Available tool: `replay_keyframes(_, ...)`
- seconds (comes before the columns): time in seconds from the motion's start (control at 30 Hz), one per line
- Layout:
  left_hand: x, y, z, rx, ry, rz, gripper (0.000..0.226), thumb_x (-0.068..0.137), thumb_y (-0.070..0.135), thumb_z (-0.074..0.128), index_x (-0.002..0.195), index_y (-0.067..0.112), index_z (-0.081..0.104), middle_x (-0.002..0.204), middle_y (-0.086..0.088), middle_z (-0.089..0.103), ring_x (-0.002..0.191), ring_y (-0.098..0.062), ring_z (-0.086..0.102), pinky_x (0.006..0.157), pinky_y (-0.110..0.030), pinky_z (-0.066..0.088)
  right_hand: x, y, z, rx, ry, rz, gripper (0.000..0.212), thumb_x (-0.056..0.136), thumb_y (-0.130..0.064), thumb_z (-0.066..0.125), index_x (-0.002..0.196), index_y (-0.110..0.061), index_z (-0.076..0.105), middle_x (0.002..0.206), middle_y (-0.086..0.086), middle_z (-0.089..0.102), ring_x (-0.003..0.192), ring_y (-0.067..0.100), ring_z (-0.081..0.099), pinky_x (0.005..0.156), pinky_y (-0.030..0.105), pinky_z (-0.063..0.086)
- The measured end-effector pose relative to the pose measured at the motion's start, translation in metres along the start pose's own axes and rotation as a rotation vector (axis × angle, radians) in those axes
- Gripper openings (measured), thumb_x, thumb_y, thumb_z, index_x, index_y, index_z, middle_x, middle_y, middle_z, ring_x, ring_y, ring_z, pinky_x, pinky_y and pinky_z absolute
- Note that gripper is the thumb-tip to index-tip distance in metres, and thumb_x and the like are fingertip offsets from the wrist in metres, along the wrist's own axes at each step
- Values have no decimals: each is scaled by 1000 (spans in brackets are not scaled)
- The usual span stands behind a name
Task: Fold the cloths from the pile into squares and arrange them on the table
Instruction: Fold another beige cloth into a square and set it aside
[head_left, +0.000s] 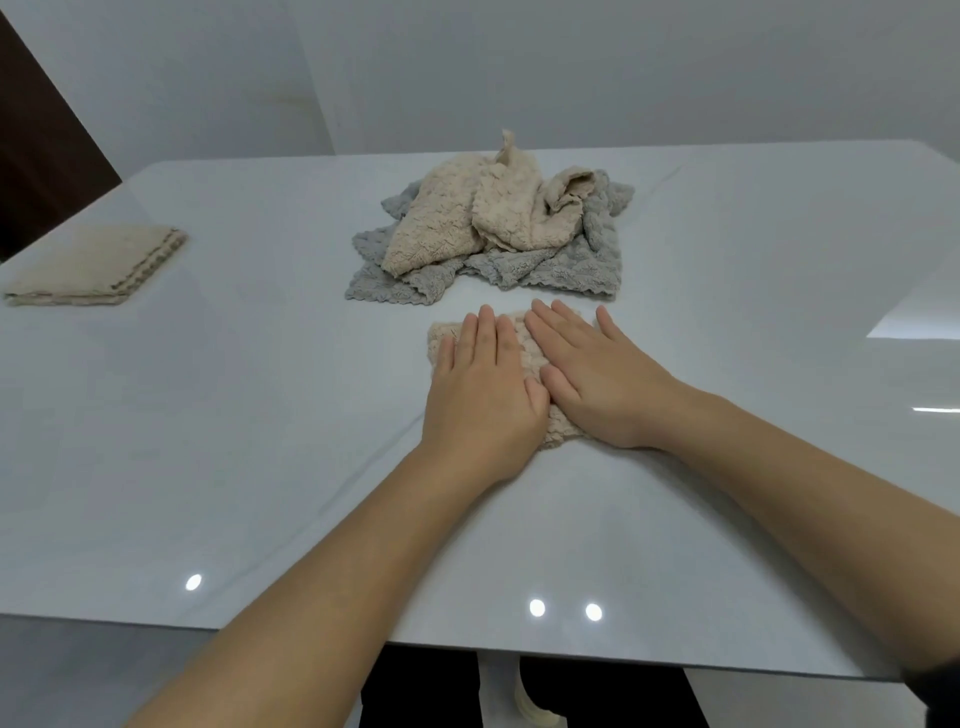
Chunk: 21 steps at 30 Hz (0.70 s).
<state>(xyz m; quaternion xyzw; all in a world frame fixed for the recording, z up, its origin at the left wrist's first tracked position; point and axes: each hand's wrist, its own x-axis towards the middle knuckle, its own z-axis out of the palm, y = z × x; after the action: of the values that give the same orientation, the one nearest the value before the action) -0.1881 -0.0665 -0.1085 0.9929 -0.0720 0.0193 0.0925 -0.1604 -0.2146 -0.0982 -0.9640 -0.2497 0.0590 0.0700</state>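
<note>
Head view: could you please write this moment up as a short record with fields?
left hand: flat, pressing the beige cloth
right hand: flat, pressing the same cloth
pile: crumpled beige and grey cloths, beyond the hands
folded cloth: beige, far left on the table

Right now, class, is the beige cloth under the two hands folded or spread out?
Folded: the beige cloth is a small, thick rectangle, almost covered by the left hand and right hand pressing flat on it.
</note>
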Motion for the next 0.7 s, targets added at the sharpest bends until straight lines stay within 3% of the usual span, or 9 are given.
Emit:
replay_keyframes(0.1,2,-1,-12,-135,-39,-24,63,100,28,23,153,4,-1,162,-12,-8,149,-20,-9,121,-37,-4,3,2,-6,31,-43,-9,58,105,-31,19,156,-12,-1,164,3,-6,150,14,-9,121,37,-8)
replay_keyframes(0.23,13,-1,-33,-304,94,-104,62,101,23,25,152,1,-2,161,-14,-8,149,-21,-8,121,-35,-3,9,-3,-19,248,72,-42,61,100,-30,17,155,-8,4,164,9,4,150,18,-6,121,37,-6)
replay_keyframes(0.43,22,-9,-14,-82,-28,-146,65,100,29,23,151,-2,-3,161,-17,-9,148,-24,-11,121,-39,-3,21,-7,-6,53,28,9,61,104,-28,21,155,-4,-3,163,13,-11,150,21,-12,120,34,-7)
replay_keyframes(0.7,21,-12,-2,-23,-23,-155,65,100,33,20,152,0,0,161,-17,-8,149,-25,-9,121,-40,-4,20,-3,3,44,25,19,60,104,-32,19,156,-9,-2,164,5,-9,150,15,-12,121,40,-8)
